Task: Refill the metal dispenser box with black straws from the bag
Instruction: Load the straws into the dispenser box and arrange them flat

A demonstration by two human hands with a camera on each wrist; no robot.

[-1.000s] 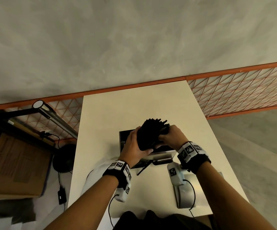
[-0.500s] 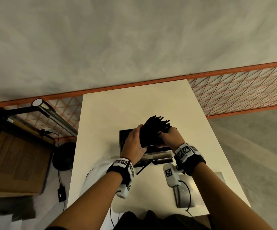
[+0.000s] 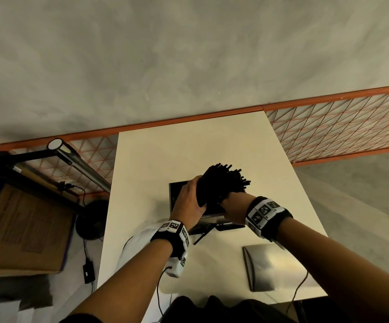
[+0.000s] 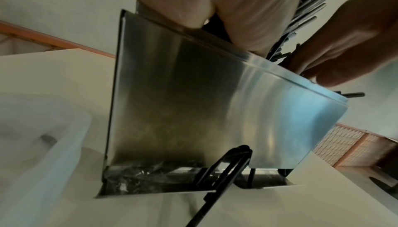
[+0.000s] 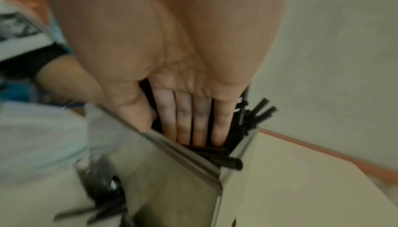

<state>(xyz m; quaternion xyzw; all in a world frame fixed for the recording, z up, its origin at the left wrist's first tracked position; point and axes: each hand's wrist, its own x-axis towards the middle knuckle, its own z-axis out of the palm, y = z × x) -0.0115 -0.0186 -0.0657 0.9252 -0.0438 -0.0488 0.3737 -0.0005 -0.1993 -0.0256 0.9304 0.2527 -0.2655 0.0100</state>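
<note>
A thick bundle of black straws [image 3: 220, 183] stands tilted in the open top of the metal dispenser box [image 3: 174, 197], ends fanning up and right. My left hand [image 3: 190, 201] grips the bundle's left side, thumb across it. My right hand [image 3: 233, 206] lies against its right side. In the right wrist view its fingers [image 5: 193, 120] are straight and flat on the straws [image 5: 256, 111], reaching into the box [image 5: 172, 188], thumb at the rim. The left wrist view shows the box's shiny front [image 4: 193, 103] with loose straws [image 4: 228, 167] in its bottom slot.
The box's metal lid [image 3: 268, 266] lies on the cream table [image 3: 188, 148] near the front right. A whitish plastic bag [image 3: 139, 238] sits at the left under my left wrist. One loose straw [image 3: 202, 236] lies before the box. A lamp and cardboard box stand left, off the table.
My right forearm has rolled over and now leaves the lid in full sight. The bundle leans further right and its ends are more spread. The left hand has kept its grip.
</note>
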